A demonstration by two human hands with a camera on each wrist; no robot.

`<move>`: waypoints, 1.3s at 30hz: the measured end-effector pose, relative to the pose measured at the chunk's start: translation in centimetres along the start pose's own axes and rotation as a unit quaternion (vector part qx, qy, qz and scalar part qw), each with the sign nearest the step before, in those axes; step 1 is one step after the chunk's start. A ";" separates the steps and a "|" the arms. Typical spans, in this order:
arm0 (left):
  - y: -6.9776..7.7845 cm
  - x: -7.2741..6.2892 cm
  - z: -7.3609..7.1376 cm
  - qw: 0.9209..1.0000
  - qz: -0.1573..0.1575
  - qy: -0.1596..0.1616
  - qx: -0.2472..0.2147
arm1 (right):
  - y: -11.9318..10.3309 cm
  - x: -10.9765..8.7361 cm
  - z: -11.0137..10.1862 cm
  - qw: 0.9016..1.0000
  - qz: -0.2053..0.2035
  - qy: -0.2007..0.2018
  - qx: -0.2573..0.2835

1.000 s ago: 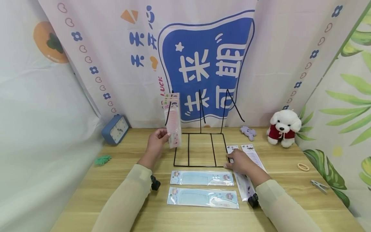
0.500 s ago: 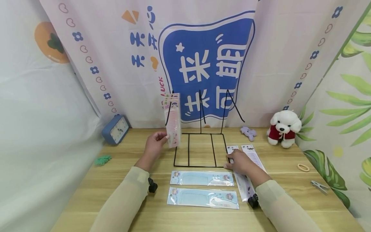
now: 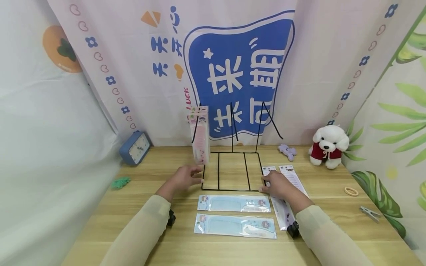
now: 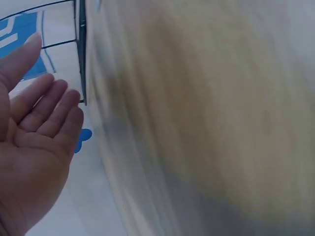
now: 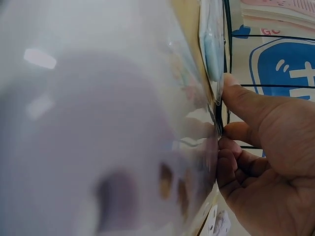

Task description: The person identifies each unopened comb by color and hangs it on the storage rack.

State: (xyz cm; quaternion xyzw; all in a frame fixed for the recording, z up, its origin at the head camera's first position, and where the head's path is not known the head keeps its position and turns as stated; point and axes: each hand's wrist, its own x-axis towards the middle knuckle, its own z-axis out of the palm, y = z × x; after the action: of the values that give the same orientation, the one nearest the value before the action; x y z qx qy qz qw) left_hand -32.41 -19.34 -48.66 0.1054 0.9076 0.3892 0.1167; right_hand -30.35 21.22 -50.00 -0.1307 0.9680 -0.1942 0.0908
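Note:
A black wire display rack (image 3: 218,173) with three upright prongs stands on the wooden table. Packaged pink combs (image 3: 200,144) hang in a small stack on its left prong. My left hand (image 3: 182,179) is beside the rack's left base wire, fingers loosely extended; the left wrist view shows its palm holding nothing. At the base's right front corner, my right hand (image 3: 279,183) pinches the wire between thumb and fingers, seen also in the right wrist view. Two packaged blue combs (image 3: 234,203) lie crosswise before the rack. Purple packaged combs (image 3: 283,214) lie partly under my right hand and wrist.
A blue clock (image 3: 134,147) and green yarn bundle (image 3: 121,183) sit at left. On the right are a purple toy (image 3: 287,152), a white plush dog (image 3: 328,146), a wooden ring (image 3: 351,191) and a grey clip (image 3: 370,213). A printed curtain (image 3: 319,74) hangs behind the rack.
My left hand has let go of the pink comb packs and moved down to the rack's left base wire. The packs hang on the prong. My right hand stays at the rack.

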 end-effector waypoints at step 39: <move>-0.5 0.8 1.1 0.989 0.013 -0.061 0.131 | -0.8 -1.0 -1.0 1.000 0.001 -0.019 -0.006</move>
State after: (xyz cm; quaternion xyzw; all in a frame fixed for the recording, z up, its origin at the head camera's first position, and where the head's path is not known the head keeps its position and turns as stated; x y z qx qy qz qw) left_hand -32.86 -18.74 -49.87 0.1549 0.9404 0.2616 0.1527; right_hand -29.42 21.17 -48.60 -0.1341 0.9673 -0.1860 0.1085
